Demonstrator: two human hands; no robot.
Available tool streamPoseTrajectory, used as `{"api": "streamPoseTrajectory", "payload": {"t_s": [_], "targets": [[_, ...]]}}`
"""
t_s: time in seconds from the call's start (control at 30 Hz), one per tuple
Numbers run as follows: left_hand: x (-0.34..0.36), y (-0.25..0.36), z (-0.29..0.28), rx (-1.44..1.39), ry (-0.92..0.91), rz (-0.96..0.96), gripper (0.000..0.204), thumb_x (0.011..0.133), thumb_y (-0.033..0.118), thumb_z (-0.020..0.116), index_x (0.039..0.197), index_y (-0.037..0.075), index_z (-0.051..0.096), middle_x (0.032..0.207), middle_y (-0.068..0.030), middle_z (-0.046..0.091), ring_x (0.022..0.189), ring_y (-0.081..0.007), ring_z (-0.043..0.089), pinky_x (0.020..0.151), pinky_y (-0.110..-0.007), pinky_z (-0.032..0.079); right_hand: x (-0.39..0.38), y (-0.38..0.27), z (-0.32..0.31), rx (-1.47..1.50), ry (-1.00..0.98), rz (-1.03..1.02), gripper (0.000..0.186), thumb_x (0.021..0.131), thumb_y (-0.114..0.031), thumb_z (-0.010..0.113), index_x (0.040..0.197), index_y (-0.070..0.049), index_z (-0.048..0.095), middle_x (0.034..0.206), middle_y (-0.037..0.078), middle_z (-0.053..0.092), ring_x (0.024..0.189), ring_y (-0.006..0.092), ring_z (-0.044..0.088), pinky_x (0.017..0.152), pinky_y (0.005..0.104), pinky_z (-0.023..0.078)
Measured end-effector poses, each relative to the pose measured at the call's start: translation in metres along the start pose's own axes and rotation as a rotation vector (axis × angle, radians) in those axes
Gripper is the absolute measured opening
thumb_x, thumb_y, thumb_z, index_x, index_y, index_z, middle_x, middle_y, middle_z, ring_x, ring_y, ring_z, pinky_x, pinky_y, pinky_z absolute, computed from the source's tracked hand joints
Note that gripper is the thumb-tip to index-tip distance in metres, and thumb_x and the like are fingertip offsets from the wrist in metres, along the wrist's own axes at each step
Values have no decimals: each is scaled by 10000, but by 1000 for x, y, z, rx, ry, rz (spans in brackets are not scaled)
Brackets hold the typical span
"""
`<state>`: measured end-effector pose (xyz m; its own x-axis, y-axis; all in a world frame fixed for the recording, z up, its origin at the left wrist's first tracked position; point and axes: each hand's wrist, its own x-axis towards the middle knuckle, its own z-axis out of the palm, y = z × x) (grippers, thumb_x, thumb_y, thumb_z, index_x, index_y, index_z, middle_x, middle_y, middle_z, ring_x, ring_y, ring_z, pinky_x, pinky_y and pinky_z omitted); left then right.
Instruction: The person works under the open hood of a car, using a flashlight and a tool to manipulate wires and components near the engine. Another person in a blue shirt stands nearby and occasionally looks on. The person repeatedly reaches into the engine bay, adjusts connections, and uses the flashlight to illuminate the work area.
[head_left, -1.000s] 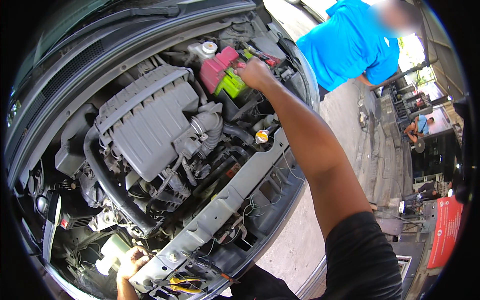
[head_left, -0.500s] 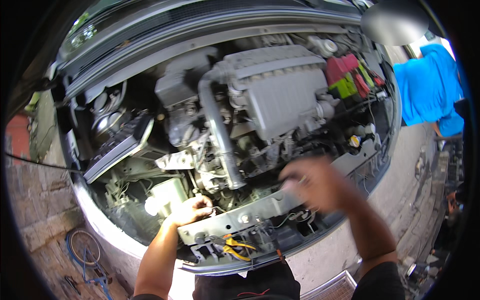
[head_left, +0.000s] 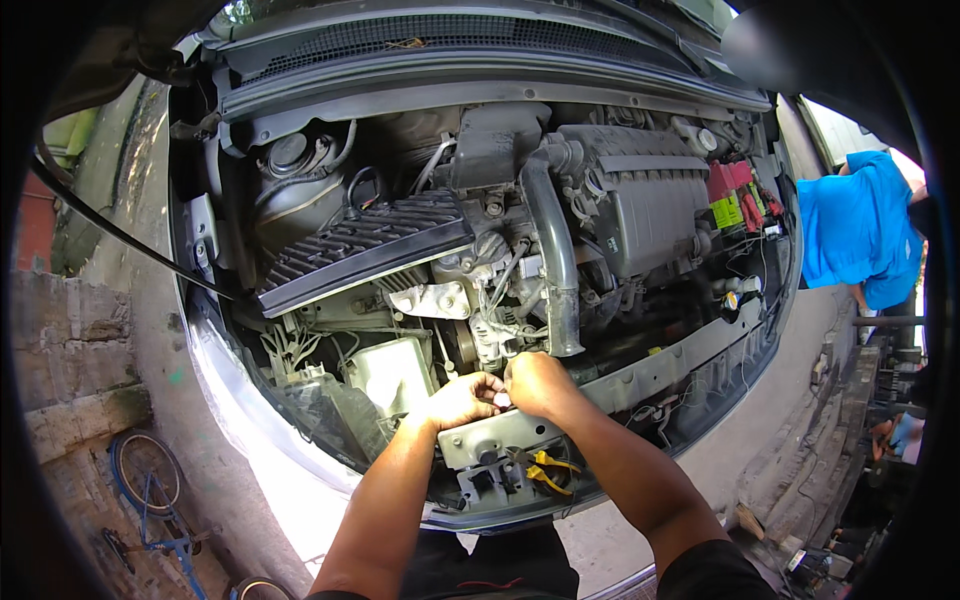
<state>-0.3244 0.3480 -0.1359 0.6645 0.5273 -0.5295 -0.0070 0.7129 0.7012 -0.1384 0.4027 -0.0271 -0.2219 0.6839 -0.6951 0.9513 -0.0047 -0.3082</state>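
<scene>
My left hand point(head_left: 465, 400) and my right hand point(head_left: 540, 384) meet just above the front crossbar point(head_left: 620, 383) of an open car engine bay. The fingers of both are pinched together, thumb to fingertips. A small pale bit shows between them, too small and too covered to name. Right behind the hands, the lower end of a grey air pipe point(head_left: 563, 325) hangs down. A pair of pliers point(head_left: 550, 470) with yellow handles lies in front of the crossbar, near my right forearm, and neither hand touches it.
A large dark engine cover point(head_left: 645, 215) fills the middle right. A ribbed black tray point(head_left: 370, 245) sits at left, above a whitish reservoir point(head_left: 392, 375). A thin prop rod point(head_left: 130, 240) crosses at far left. A person in a blue shirt point(head_left: 855, 230) is at right.
My right hand has moved left and down to meet my left hand, which stays pinched at the crossbar. The view has shifted, so the engine bay sits farther right.
</scene>
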Motion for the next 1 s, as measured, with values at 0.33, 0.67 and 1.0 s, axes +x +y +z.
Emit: {"api": "streamPoseTrajectory", "payload": {"t_s": [0.33,0.67,1.0], "targets": [[2,10,8,84,148,-3,302,951,15,810,1218,-9,672,1087,-83,760,983,-142,712,904,-303,602,-11,-5,-3,70,5,81,219,867,-228,759,997,-75,846,951,205,789,904,378,771,850,464,603],[1,9,8,155,174,4,338,908,-15,831,1213,-21,686,1072,-83,747,983,-156,697,900,-309,596,-10,-8,-3,97,8,152,229,880,-249,791,1012,-71,847,991,237,784,960,407,770,871,482,605],[3,8,7,159,177,4,338,903,-11,835,1209,-19,694,1075,-96,748,987,-175,707,907,-323,599,-9,-8,-3,66,-21,144,267,845,-228,784,1027,-41,842,954,240,783,910,392,778,860,463,614]]}}
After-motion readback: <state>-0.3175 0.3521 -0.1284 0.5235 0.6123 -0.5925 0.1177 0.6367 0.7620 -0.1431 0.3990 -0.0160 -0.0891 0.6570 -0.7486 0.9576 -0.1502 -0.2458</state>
